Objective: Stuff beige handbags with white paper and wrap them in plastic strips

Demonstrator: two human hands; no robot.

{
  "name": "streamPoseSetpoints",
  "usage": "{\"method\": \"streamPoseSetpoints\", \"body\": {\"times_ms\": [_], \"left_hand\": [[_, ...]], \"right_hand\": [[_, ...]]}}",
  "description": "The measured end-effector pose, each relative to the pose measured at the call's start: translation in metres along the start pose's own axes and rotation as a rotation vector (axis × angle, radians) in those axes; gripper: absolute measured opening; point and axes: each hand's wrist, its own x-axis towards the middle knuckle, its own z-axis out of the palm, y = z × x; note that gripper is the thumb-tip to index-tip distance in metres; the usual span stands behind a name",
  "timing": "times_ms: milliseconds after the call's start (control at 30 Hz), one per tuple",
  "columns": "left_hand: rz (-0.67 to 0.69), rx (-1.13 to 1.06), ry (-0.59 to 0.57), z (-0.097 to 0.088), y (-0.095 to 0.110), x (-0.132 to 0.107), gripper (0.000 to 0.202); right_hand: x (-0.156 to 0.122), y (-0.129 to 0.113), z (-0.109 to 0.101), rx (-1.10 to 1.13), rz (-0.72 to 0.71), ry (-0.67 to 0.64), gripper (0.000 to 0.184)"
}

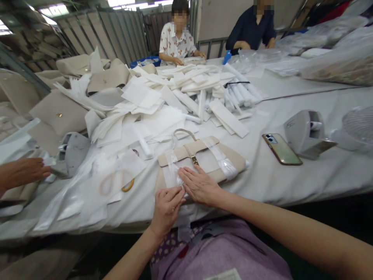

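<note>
Our bag (201, 148) lies at twelve o'clock. Clear wrap (223, 160) crosses its three o'clock end, which looks done; the eight o'clock end seems unfinished. Our right hand (201, 186) lies flat and open there. Our left hand (168, 204) bends its fingers beside it; we can't tell if it pinches.

The white-covered table (262, 182) bears a beige handbag (201, 146), phone (283, 149) and papers (142, 93).

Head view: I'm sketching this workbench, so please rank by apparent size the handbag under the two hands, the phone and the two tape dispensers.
1. Handbag
2. Dispenser beside the phone and dispenser at picture left: too alike to rank apart
3. Phone
</note>
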Motion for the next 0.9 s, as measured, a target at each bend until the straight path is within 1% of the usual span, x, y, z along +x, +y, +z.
{"method": "streamPoseSetpoints", "body": {"times_ms": [67,100,167,200,233,267,333,367,433,567,633,700,767,900], "left_hand": [[0.049,0.035,-0.013,0.001,-0.003,-0.003,0.031],[0.067,0.04,-0.02,0.0,-0.005,-0.004,0.032],[0.099,0.04,-0.046,-0.004,-0.009,-0.005,0.034],[0.117,0.041,-0.067,-0.007,-0.01,-0.004,0.035],[0.137,0.044,-0.09,-0.009,-0.01,-0.004,0.037],[0.154,0.05,-0.113,-0.012,-0.01,-0.003,0.038],[0.179,0.069,-0.155,-0.016,-0.01,-0.001,0.041],[0.189,0.078,-0.171,-0.017,-0.01,-0.001,0.042],[0.2,0.089,-0.187,-0.017,-0.011,-0.002,0.044],[0.214,0.092,-0.16,-0.013,-0.015,-0.006,0.048],[0.224,0.09,-0.15,-0.012,-0.017,-0.008,0.049],[0.236,0.084,-0.144,-0.011,-0.018,-0.008,0.049],[0.24,0.079,-0.134,-0.012,-0.018,-0.007,0.048],[0.226,0.083,-0.117,-0.013,-0.018,-0.006,0.043]], "right_hand": [[-0.009,0.0,-0.005,0.054,-0.059,0.046,0.04],[-0.017,-0.001,-0.008,0.088,-0.099,0.093,0.038],[-0.04,-0.005,-0.009,0.15,-0.192,0.197,0.037],[-0.052,-0.008,-0.008,0.167,-0.236,0.223,0.037],[-0.064,-0.012,-0.005,0.172,-0.274,0.212,0.038],[-0.074,-0.017,-0.001,0.165,-0.305,0.172,0.038],[-0.086,-0.026,0.01,0.135,-0.335,0.061,0.04],[-0.088,-0.031,0.016,0.12,-0.332,0.024,0.04],[-0.084,-0.038,0.03,0.105,-0.314,0.023,0.037],[-0.07,-0.048,0.054,0.136,-0.281,0.137,0.019],[-0.067,-0.05,0.061,0.186,-0.269,0.179,0.015],[-0.066,-0.052,0.064,0.258,-0.259,0.207,0.017],[-0.065,-0.053,0.061,0.336,-0.247,0.228,0.023],[-0.061,-0.051,0.043,0.465,-0.203,0.302,0.028]]}}
